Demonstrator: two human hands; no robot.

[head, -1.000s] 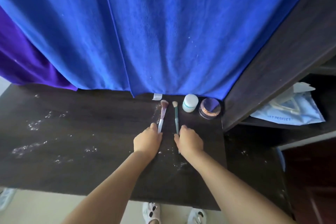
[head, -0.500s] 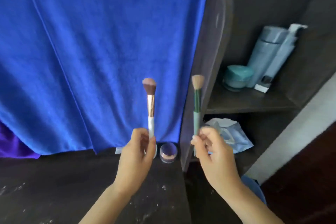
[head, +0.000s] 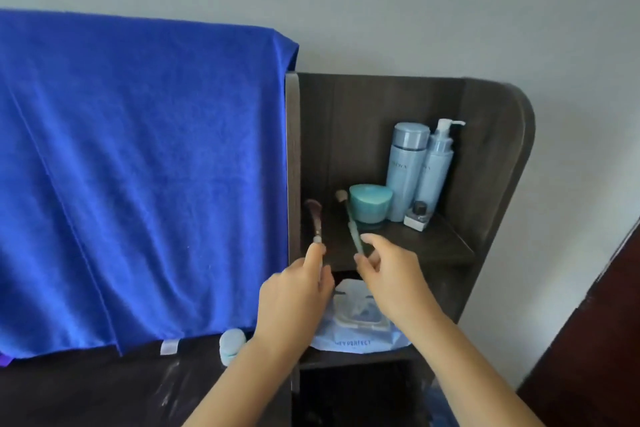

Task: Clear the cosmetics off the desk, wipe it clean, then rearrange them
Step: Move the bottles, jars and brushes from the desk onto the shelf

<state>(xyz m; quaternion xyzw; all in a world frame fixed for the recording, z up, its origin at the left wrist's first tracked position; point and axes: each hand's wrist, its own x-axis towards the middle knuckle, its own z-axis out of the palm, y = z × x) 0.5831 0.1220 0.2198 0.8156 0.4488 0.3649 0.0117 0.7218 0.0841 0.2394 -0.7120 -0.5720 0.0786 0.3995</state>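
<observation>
My left hand [head: 294,298] grips the white handle of a pink-bristled brush [head: 316,217], its head inside the upper shelf [head: 433,246] at the left. My right hand [head: 388,270] pinches the end of a green-handled brush [head: 349,218], which leans against a teal jar [head: 370,206] on that shelf. A small white jar [head: 232,345] stands on the dusty dark desk [head: 104,392] below my left wrist.
Two pale blue bottles [head: 419,170] and a small glass bottle [head: 418,213] stand at the back right of the upper shelf. A face-mask packet [head: 356,322] lies on the lower shelf. A blue towel [head: 138,166] hangs behind the desk.
Both hands lifted the two brushes off the desk and carried them right and up into the upper shelf. My view rose from the desk to the shelf unit.
</observation>
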